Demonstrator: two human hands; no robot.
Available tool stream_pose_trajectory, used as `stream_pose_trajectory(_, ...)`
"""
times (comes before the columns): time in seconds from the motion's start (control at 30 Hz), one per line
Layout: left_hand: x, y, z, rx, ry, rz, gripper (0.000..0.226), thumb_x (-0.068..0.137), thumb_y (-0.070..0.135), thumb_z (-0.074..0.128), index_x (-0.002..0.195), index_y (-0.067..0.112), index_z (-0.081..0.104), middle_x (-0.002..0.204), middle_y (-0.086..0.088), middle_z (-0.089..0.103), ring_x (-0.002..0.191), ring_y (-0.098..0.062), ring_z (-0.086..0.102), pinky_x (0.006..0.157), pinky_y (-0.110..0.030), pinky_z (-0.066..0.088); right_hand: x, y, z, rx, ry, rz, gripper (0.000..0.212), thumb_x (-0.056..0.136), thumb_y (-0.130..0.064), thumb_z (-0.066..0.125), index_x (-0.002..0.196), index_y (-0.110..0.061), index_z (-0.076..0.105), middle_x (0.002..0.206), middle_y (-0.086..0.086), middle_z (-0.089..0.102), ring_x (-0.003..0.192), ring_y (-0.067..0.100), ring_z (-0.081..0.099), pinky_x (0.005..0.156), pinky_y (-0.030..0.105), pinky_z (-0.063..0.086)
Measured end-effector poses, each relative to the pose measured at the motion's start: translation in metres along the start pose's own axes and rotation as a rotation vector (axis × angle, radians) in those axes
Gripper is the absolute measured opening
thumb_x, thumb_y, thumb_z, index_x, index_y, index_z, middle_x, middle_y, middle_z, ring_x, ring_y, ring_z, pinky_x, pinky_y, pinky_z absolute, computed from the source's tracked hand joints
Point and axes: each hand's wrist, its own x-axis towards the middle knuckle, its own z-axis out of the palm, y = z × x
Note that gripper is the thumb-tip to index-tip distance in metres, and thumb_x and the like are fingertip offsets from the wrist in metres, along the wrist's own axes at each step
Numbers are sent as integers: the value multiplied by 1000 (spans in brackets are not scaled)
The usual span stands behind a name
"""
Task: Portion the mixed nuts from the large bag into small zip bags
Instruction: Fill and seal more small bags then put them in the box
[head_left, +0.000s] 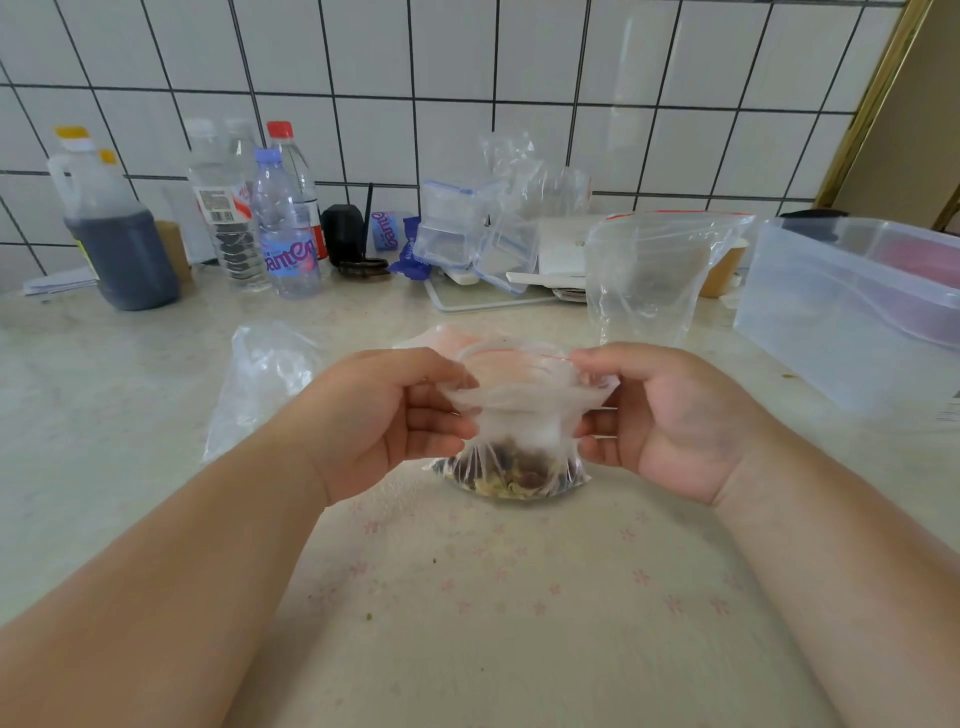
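Observation:
A small clear zip bag (519, 410) with a red seal line stands on the counter in front of me, with mixed nuts (511, 470) in its bottom. My left hand (384, 415) pinches the bag's left top edge. My right hand (670, 415) pinches its right top edge. The mouth looks open between them. A large clear bag (649, 280) stands upright behind, to the right, and looks nearly empty. Another flat clear bag (260, 374) lies on the counter to the left.
Along the tiled wall stand a dark sauce jug (119, 239), water bottles (285, 228) and a stack of small zip bags (467, 228). A clear plastic bin (857, 280) sits at the right. The counter (467, 597) spreads below my arms.

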Motion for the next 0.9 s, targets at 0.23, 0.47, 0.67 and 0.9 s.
stream_pose_trajectory(0.23,0,2,-6,-106,-193,-41,9,74,20,73,72,12,77,73,-4,69,62,-14,62,57,-25,57,1,-1,-7,233,-151,62,25,69,-17,70,91,-8,63,66,0,52,60,14,46,54,26,41)
stream_pose_trajectory(0.47,2,-2,-3,114,3,68,18,68,8,86,64,17,70,68,-5,66,51,-13,57,49,-23,53,6,9,-2,-253,121,-137,26,76,12,68,68,-13,64,62,1,58,58,17,48,49,24,40)
stream_pose_trajectory(0.67,4,-12,1,741,342,299,16,81,5,75,75,16,66,54,8,65,43,-3,60,44,-13,46,11,18,-5,-923,443,-396,11,76,-13,68,73,-23,68,53,-9,58,49,10,54,55,25,42)
stream_pose_trajectory(0.9,2,-4,1,310,272,140,22,87,13,78,70,6,66,55,-6,64,45,-17,59,42,-23,49,7,10,-2,-379,302,-230,11,83,-8,71,76,-7,63,53,7,64,45,19,63,41,24,47)
